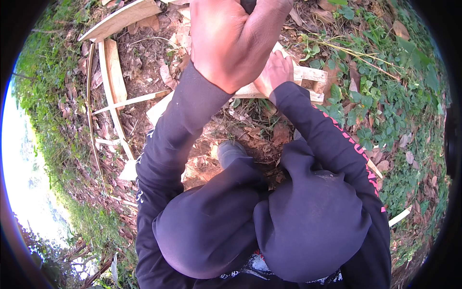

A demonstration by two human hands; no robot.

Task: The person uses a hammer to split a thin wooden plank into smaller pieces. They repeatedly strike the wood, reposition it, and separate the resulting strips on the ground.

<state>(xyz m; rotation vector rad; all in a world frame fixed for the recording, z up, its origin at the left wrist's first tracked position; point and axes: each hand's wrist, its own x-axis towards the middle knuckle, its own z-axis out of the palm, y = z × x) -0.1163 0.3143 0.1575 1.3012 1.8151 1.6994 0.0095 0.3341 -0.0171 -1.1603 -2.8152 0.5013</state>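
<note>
My left hand [231, 38] is raised close to the camera at the top middle, closed in a fist. A dark rounded end, like a tool's handle [248, 5], shows between its fingers and thumb; the rest of that tool is out of the picture. Lower and farther off, my right hand [278, 72] bends its fingers over a pale piece of wood [278, 46], partly covered by my left hand. Beneath it lies a light wooden block [310, 74] with a notch at its right end. My left wrist hides part of the wood.
Curved wooden offcuts [120, 20] and long thin strips [111, 72] lie on leafy soil at the upper left. Green plants [370, 96] with a thin twig [358, 50] grow at right. My bent knees [211, 216] and a grey boot [231, 151] fill the lower middle.
</note>
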